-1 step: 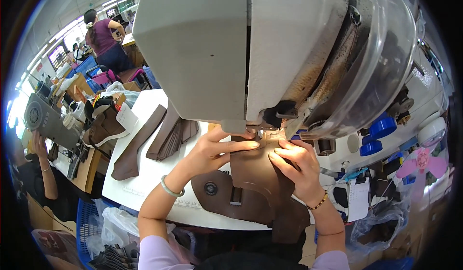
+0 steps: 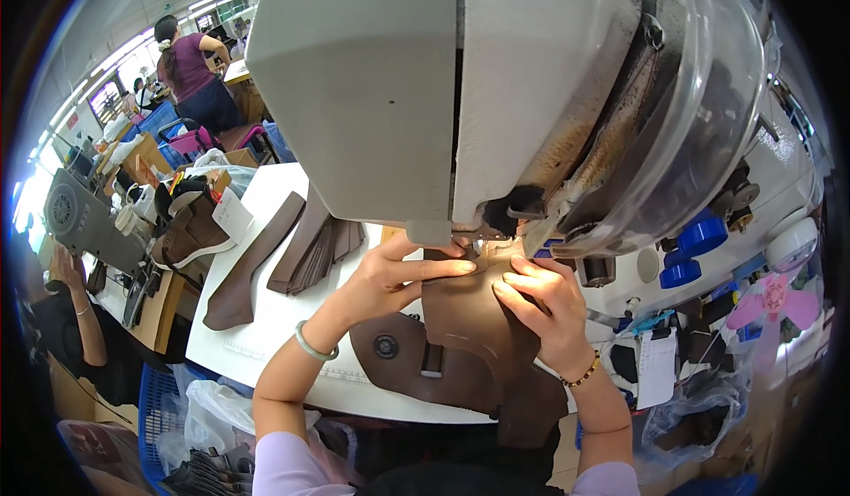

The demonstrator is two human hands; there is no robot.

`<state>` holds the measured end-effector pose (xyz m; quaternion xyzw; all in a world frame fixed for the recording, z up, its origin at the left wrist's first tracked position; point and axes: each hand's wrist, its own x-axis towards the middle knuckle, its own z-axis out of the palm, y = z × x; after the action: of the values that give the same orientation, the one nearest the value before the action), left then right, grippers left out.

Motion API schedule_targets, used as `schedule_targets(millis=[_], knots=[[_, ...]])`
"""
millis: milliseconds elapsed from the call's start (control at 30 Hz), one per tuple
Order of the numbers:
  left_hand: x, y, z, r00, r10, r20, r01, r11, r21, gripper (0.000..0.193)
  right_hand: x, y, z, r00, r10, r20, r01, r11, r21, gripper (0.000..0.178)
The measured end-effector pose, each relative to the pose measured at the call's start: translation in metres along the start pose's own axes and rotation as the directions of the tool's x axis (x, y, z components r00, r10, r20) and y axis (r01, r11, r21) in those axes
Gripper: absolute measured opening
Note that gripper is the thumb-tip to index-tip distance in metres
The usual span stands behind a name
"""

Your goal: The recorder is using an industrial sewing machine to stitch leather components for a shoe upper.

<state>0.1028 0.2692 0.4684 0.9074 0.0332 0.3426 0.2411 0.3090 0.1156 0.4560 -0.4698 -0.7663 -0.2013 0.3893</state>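
Note:
A brown leather shoe-upper piece [image 2: 465,314] lies under the head of a pale grey sewing machine [image 2: 354,97], its lower end hanging past the table's near edge. My left hand [image 2: 385,275] holds its upper left edge, a finger stretched beside the lit needle area. My right hand [image 2: 551,306] grips the right side, fingers bent onto the leather. The underside of the grip is hidden on both hands. A wider brown part with a round dark emblem [image 2: 385,346] and a small metal-like loop [image 2: 432,360] adjoins the piece at lower left.
Left on the white table [image 2: 266,266] lie a long brown strip [image 2: 252,270] and a stack of brown pieces [image 2: 314,252]. A brown shoe [image 2: 190,235] stands beyond. At right are blue knobs [image 2: 704,232] and a pink fan [image 2: 775,297]. Another person's hand [image 2: 66,266] shows far left.

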Motion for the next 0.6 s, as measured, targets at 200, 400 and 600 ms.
schedule_targets(millis=[200, 400, 600], knots=[[-0.0004, -0.0032, 0.0038, 1.0, -0.002, -0.013, 0.002, 0.998, -0.057, 0.061, 0.0004, -0.0005, 0.0014, 1.0, 0.024, -0.019, -0.024, 1.0, 0.01, 0.034], [0.0, -0.0062, 0.0083, 0.997, 0.037, -0.061, -0.04, 0.998, -0.049, 0.063, -0.0026, -0.0005, 0.0046, 0.998, 0.041, -0.044, -0.04, 0.999, 0.025, 0.034], [-0.0011, -0.0059, 0.0041, 1.0, 0.012, 0.002, -0.012, 1.0, 0.025, 0.06, -0.0022, -0.0005, 0.006, 0.997, 0.043, -0.058, -0.042, 0.999, 0.018, 0.034]])
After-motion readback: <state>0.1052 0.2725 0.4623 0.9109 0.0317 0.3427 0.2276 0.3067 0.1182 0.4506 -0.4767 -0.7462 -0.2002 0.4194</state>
